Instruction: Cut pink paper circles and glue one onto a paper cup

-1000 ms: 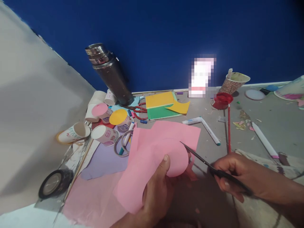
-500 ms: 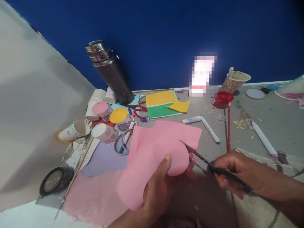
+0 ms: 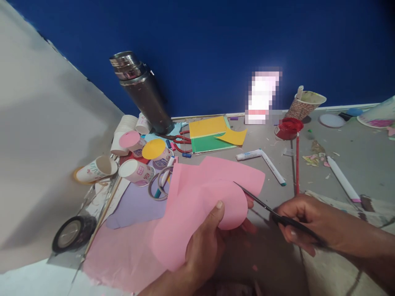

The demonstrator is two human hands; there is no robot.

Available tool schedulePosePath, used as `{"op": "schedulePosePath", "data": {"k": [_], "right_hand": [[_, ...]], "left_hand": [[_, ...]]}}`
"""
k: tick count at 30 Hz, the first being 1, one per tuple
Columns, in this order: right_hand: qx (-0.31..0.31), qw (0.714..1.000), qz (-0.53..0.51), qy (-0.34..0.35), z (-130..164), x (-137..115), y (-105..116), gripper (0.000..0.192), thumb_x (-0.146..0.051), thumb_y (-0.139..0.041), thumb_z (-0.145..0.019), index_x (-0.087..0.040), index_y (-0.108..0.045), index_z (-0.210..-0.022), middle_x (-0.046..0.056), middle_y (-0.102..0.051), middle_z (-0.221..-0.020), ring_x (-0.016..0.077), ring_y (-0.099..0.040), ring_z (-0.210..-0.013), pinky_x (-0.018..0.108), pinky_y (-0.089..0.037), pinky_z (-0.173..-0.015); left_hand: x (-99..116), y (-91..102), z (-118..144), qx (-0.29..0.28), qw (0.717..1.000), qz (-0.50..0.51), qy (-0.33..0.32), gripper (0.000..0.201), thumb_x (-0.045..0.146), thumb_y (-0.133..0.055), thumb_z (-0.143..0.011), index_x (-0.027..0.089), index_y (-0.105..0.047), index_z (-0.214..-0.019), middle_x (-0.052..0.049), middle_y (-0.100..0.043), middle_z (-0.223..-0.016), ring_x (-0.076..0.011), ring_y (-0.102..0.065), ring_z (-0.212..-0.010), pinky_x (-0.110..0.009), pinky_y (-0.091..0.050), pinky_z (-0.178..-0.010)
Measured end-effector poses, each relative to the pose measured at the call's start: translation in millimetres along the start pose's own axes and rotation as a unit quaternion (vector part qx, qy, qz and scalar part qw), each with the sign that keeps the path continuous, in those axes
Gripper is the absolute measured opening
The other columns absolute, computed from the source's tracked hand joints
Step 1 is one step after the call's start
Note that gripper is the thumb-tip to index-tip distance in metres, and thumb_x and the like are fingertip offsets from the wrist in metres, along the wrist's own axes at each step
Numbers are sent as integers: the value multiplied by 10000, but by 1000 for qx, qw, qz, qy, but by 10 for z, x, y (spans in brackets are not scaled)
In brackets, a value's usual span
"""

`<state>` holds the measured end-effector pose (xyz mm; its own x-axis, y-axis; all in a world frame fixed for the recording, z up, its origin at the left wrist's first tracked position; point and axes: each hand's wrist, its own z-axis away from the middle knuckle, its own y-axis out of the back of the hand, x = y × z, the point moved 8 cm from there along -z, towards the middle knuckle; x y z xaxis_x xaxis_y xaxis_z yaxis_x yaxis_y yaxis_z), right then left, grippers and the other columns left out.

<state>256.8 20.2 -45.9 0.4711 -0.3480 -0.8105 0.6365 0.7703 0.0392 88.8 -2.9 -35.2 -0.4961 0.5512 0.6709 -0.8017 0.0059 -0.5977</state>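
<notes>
My left hand (image 3: 206,238) grips a sheet of pink paper (image 3: 185,213), thumb on top and fingers underneath, partly hidden. The sheet has a rounded, cut edge on its right side. In my right hand (image 3: 299,226) is a pair of black-handled scissors (image 3: 257,199), my fingers wrapped round the handles. The blades lie at the paper's upper right, close together along the curved cut, with their tips on the pink sheet. A flap of the same paper (image 3: 243,174) sticks out beyond the blades.
Paper cups (image 3: 135,172), a dark flask (image 3: 146,98) and a roll of black tape (image 3: 72,234) stand at the left. Yellow and green paper (image 3: 210,137) lies behind the pink sheet, with red-handled scissors (image 3: 180,139). White markers (image 3: 273,166) and a red tape roll (image 3: 288,128) are at the right.
The pink flap beyond the blades has shifted slightly right and down. The curled strip by my left fingertips no longer shows. My hands have barely moved.
</notes>
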Motion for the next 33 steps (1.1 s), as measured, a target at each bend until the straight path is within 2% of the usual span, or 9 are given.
{"op": "schedulePosePath", "data": {"k": [5, 11, 17, 21, 28, 33], "right_hand": [[0, 1000, -17, -3, 0, 45, 16, 644, -796, -667, -733, -159, -617, -658, -22, -527, -481, 85, -384, -462, 230, -241, -472], [-15, 999, -30, 19, -10, 131, 8, 641, -788, -664, -749, -152, -641, -680, -14, -566, -496, 85, -390, -469, 222, -263, -488], [-23, 999, 10, 25, -4, 114, 10, 644, -780, -633, -789, -144, -627, -682, -11, -569, -518, 86, -421, -493, 217, -259, -492], [-25, 1000, 0, 13, 5, 95, 5, 675, -824, -626, -750, -153, -629, -673, -12, -551, -498, 86, -377, -473, 228, -247, -485], [-28, 1000, -12, 3, 9, 104, -11, 651, -813, -644, -742, -167, -631, -659, -8, -563, -487, 100, -415, -467, 231, -271, -487], [-30, 999, -2, 14, 8, 39, -30, 685, -843, -597, -755, -165, -633, -663, -9, -561, -482, 105, -447, -471, 233, -334, -511]], "left_hand": [[-16, -4, 23, -14, 1000, 10, 10, 508, 440, -401, -983, 118, -616, -1311, -135, -726, -876, -259, -664, -745, -385, -552, -691], [-12, 33, 58, -3, 999, -33, 20, 512, 463, -424, -964, 72, -718, -1117, -138, -714, -823, -226, -644, -665, -363, -541, -682], [-11, 21, 82, -21, 999, -47, 12, 501, 437, -405, -974, 95, -716, -1166, -132, -737, -836, -240, -674, -663, -371, -541, -699], [-16, 17, 83, -25, 998, -44, 33, 509, 450, -424, -950, 82, -740, -1103, -136, -739, -849, -217, -651, -604, -359, -533, -667], [-19, 27, 96, -48, 997, -38, 50, 534, 486, -444, -935, 83, -744, -1118, -149, -741, -794, -304, -706, -739, -407, -546, -726], [-57, 66, 118, -46, 996, -47, 65, 540, 503, -463, -937, 98, -719, -1185, -146, -747, -779, -307, -711, -734, -392, -546, -690]]}}
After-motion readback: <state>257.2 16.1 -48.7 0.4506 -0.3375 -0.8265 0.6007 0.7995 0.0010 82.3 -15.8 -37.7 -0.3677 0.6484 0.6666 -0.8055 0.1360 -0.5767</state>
